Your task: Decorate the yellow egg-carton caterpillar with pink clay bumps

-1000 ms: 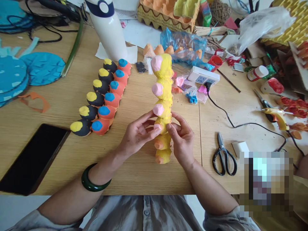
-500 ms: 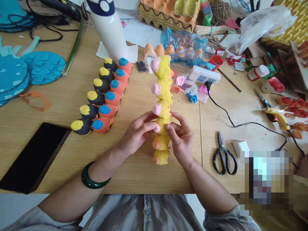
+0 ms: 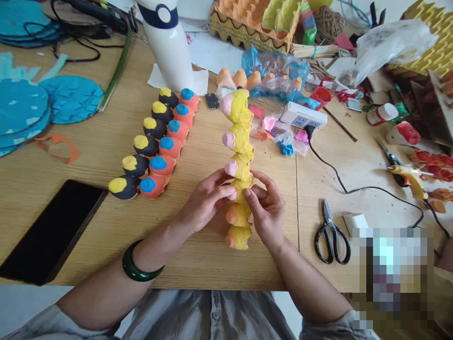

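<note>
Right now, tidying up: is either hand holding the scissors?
No, the scissors lie on the table, right of the right hand.

A wooden desk (image 3: 88, 160) is stretching right across the view, a thin seam (image 3: 297, 212) is running down its right side, pale grey floor (image 3: 21, 307) is showing past the near edge, and soft, even light is falling over it all.

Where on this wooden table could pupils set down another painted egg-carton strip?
Bare wood lies between the black smartphone and the painted egg-carton rows, and between the yellow egg-carton caterpillar and the black-handled scissors. It is crowded around the white power strip.
</note>
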